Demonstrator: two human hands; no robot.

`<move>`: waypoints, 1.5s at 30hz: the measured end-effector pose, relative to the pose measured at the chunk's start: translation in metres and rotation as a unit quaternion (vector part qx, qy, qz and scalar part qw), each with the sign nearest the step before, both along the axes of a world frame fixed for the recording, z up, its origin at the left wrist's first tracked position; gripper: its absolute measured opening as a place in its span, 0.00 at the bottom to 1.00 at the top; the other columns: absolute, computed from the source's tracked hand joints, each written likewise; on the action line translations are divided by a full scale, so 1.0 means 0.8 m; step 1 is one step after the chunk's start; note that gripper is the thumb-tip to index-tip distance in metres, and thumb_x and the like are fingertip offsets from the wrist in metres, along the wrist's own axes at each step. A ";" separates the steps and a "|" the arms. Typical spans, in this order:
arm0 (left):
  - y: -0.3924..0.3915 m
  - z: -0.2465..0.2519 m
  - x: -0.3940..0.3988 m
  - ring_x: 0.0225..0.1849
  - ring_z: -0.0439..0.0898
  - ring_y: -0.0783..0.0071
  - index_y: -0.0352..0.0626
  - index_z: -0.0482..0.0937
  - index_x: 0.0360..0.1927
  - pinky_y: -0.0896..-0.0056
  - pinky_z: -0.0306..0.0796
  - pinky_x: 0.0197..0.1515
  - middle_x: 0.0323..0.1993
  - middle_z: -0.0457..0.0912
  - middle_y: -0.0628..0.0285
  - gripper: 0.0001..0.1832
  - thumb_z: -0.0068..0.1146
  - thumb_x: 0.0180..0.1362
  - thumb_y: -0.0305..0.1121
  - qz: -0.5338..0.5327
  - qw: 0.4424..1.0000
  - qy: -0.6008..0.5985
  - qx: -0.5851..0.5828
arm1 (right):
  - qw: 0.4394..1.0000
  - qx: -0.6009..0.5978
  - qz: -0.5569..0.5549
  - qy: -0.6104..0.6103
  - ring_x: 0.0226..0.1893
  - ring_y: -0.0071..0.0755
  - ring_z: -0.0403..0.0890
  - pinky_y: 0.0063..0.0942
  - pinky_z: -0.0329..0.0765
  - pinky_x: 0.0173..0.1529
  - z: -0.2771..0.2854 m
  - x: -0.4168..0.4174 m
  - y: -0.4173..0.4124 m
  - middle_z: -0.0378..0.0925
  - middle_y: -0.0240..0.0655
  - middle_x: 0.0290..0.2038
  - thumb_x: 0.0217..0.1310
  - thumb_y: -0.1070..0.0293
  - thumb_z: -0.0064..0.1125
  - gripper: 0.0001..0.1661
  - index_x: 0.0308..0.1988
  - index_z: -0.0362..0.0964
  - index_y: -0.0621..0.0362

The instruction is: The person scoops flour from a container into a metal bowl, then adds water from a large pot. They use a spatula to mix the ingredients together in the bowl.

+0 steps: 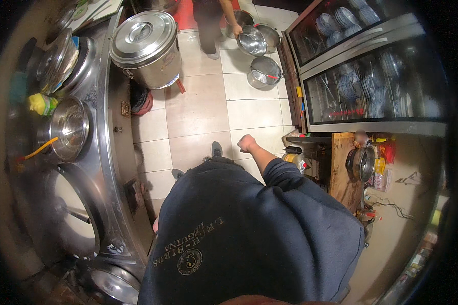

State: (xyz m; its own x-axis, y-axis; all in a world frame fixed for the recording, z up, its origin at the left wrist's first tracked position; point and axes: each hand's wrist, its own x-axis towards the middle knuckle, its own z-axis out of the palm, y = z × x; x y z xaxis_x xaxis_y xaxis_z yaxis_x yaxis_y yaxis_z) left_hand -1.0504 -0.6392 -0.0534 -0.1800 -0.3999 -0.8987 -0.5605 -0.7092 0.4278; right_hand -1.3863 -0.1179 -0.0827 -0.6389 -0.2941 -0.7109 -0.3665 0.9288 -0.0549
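Note:
My right hand (246,144) hangs over the pale floor tiles (198,114), its fingers curled in and nothing visible in them. Only a sliver of my left hand (155,225) shows beside the dark sweatshirt, near the steel counter's front; its fingers are hidden. Farther ahead, another person's hand (236,30) is at the rim of a steel basin (252,41). A steel bucket (265,72) with a red grip on its handle stands on the floor nearby. A large lidded steel pot (145,49) is ahead on the left.
Along the left runs a steel counter (103,126) with a steel bowl (69,127) and a large round vessel of whitish contents (72,213). A glass-door cabinet (366,87) of dishes stands at right, with a wooden board (341,171) below. A bin (142,101) sits beneath the lidded pot.

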 end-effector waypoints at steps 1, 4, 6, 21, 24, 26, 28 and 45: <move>0.003 0.005 -0.010 0.40 0.77 0.63 0.41 0.78 0.33 0.70 0.71 0.45 0.36 0.81 0.59 0.14 0.47 0.65 0.40 -0.009 1.000 0.007 -0.004 | 0.999 0.020 0.005 -0.025 0.39 0.49 0.79 0.36 0.77 0.46 -0.003 0.002 0.007 0.80 0.42 0.37 0.45 0.58 0.67 0.15 0.34 0.79 0.54; 0.003 0.028 -0.056 0.39 0.77 0.63 0.41 0.78 0.33 0.71 0.71 0.45 0.36 0.81 0.59 0.14 0.47 0.64 0.40 -0.035 0.998 0.043 -0.026 | 0.998 0.018 -0.064 -0.017 0.39 0.48 0.79 0.36 0.77 0.47 0.013 0.003 0.011 0.80 0.44 0.37 0.44 0.58 0.68 0.15 0.32 0.79 0.55; 0.007 0.057 -0.101 0.39 0.78 0.64 0.42 0.78 0.33 0.72 0.71 0.45 0.36 0.81 0.59 0.14 0.48 0.64 0.41 -0.028 0.995 0.096 0.002 | 0.988 -0.032 -0.148 0.015 0.37 0.46 0.80 0.36 0.77 0.44 0.015 -0.004 0.002 0.80 0.43 0.35 0.49 0.61 0.61 0.12 0.31 0.80 0.56; 0.042 0.295 -0.353 0.42 0.79 0.61 0.35 0.75 0.45 0.66 0.72 0.47 0.41 0.79 0.52 0.16 0.52 0.56 0.35 -0.488 0.729 0.292 -0.380 | 0.787 -0.382 -0.483 -0.045 0.14 0.23 0.68 0.23 0.68 0.18 0.062 -0.032 -0.080 0.68 0.29 0.15 0.54 0.62 0.61 0.15 0.21 0.67 0.56; 0.056 0.377 -0.365 0.41 0.76 0.55 0.41 0.76 0.35 0.56 0.69 0.42 0.31 0.78 0.53 0.09 0.50 0.50 0.29 -0.607 0.448 0.187 -0.629 | 0.781 -0.303 -0.543 -0.062 0.15 0.27 0.72 0.24 0.67 0.17 0.026 0.005 -0.028 0.70 0.32 0.18 0.53 0.67 0.62 0.13 0.22 0.68 0.60; 0.051 0.372 -0.352 0.38 0.77 0.58 0.43 0.75 0.31 0.60 0.68 0.41 0.29 0.77 0.55 0.06 0.48 0.50 0.29 -0.601 0.387 0.182 -0.675 | 0.850 -0.217 -0.473 -0.085 0.16 0.32 0.75 0.27 0.68 0.16 0.026 0.022 -0.013 0.72 0.37 0.19 0.52 0.69 0.61 0.10 0.28 0.70 0.64; 0.055 0.390 -0.349 0.37 0.78 0.59 0.42 0.75 0.31 0.60 0.68 0.41 0.28 0.77 0.56 0.06 0.48 0.50 0.29 -0.638 0.385 0.160 -0.647 | 0.858 -0.224 -0.456 -0.069 0.17 0.36 0.77 0.30 0.69 0.16 0.027 0.048 0.006 0.74 0.41 0.20 0.52 0.67 0.62 0.13 0.31 0.73 0.68; 0.070 0.388 -0.354 0.36 0.79 0.62 0.43 0.75 0.31 0.62 0.69 0.40 0.29 0.78 0.59 0.06 0.48 0.52 0.30 -0.629 0.389 0.184 -0.647 | 0.763 -0.327 -0.550 -0.094 0.17 0.29 0.76 0.21 0.69 0.16 0.047 0.002 -0.065 0.71 0.34 0.19 0.55 0.69 0.61 0.10 0.28 0.68 0.61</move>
